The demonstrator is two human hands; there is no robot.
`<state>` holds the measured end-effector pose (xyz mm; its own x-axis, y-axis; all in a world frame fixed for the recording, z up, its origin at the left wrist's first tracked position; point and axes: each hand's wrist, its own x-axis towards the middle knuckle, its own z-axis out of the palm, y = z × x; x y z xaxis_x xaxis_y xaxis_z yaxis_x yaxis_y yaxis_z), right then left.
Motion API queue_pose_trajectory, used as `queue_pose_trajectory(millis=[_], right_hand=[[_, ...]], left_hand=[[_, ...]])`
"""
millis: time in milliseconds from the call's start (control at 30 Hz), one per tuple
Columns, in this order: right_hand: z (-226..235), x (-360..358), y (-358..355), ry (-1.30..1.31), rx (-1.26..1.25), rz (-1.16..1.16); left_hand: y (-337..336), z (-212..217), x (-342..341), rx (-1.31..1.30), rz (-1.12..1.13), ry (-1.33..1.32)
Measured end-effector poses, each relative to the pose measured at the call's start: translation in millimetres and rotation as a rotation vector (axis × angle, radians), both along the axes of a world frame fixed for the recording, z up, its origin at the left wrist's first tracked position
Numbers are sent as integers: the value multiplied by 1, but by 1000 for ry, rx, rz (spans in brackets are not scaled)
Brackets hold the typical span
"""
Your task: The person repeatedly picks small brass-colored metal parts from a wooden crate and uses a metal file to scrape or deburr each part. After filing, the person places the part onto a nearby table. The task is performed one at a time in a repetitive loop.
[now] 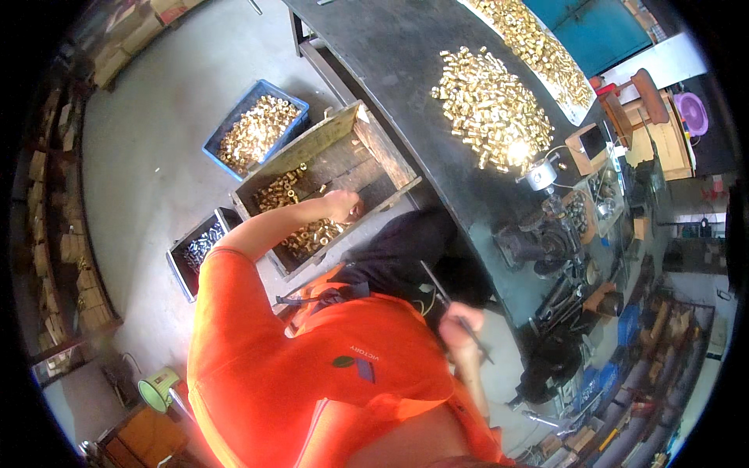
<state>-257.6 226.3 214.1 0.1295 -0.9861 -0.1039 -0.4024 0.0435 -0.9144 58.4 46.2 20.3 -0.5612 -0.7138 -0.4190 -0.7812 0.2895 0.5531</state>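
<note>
My left hand [343, 205] reaches down into the wooden crate [374, 144] and its fingers are curled over the brass fittings [312, 234] that lie there; I cannot tell if they grip one piece or only touch the heap. The crate stands on the grey floor [148, 179], tilted in the picture, with its far end against the near edge of the dark workbench [398, 54]. A second small group of the same brass parts [277, 191] lies deeper in the crate, toward its left wall.

My right hand [460, 327] is closed around a thin dark rod [449, 300], which goes up and to the left from the fist, and a short end shows below the fist. This hand is near the near edge of the workbench, over my lap.

Beside the crate, on the floor, I see a blue plastic bin [257, 125] full of brass pieces, and nearer to me a dark bin [195, 253] with grey metal parts inside. A green cup [158, 388] stands on the floor at the lower left.

On the workbench a large pile of brass fittings [491, 109] lies in the middle, and a long white tray [538, 47] with more of them runs along the far edge. At the right end of the bench stands a small dark machine [546, 238], with a round metal lamp [542, 173] just beyond it.
</note>
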Motion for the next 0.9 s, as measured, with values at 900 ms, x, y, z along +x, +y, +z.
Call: queue_pose_trajectory(millis=[900], right_hand=[[30,5,-21,-63,-194,172]], left_hand=[[89,171,-98,1050,386,1342]])
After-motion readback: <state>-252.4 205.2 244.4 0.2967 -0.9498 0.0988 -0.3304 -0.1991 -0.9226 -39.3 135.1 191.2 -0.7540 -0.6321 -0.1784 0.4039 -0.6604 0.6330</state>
